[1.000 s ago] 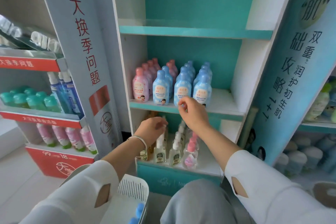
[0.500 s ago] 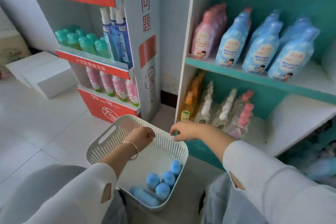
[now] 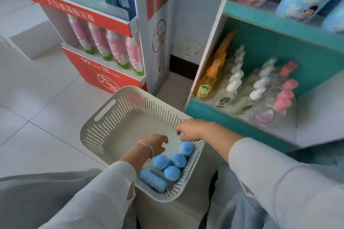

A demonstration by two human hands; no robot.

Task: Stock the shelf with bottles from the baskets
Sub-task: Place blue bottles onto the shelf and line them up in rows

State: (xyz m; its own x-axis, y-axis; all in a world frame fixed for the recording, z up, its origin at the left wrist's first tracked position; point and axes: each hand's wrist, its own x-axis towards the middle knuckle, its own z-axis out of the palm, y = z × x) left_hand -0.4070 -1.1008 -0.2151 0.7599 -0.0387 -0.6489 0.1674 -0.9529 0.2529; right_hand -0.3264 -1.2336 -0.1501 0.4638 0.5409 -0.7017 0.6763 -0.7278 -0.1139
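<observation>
blue bottles (image 3: 178,160): probably light, stiff smooth plastic, maybe slippery | hold: round body below cap | left hand (image 3: 154,144): grip released, empty | right hand (image 3: 191,129): grip released, at basket (image 3: 89,128) rim

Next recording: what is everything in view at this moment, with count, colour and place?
white slotted plastic basket: one, white, beside the teal shelf unit.
blue plastic bottles: five, blue, in the basket; four standing, one lying.
orange spray bottles: one row, orange, bottom shelf, left.
clear white-pump bottles: two rows, clear, bottom shelf, middle.
clear pink-capped bottles: one row, clear, bottom shelf, right.
pink green-capped tubes: four, pink, red display stand.
silver bracelet: one, silver, left wrist.
left hand: one, inside the basket, empty.
right hand: one, over the basket's far rim; grip unclear.
</observation>
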